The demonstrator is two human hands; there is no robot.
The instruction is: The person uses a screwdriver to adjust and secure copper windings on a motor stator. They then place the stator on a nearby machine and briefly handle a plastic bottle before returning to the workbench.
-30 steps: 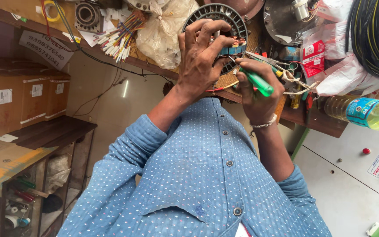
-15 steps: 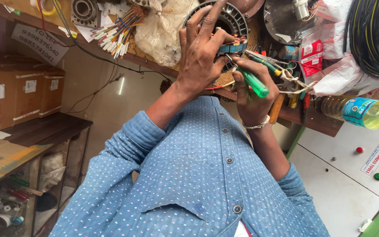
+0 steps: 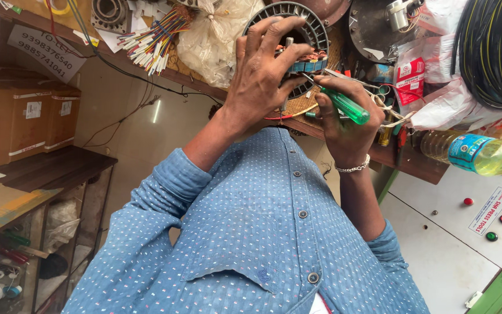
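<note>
Stator ring sits on the cluttered bench, left hand clamped over it, right hand closed around a green-handled screwdriver; I'd brace the ring firmly and pry gently.

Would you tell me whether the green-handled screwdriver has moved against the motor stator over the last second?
No, not noticeably. The green-handled screwdriver in the right hand still angles in at the lower right rim of the motor stator, as before.
</note>
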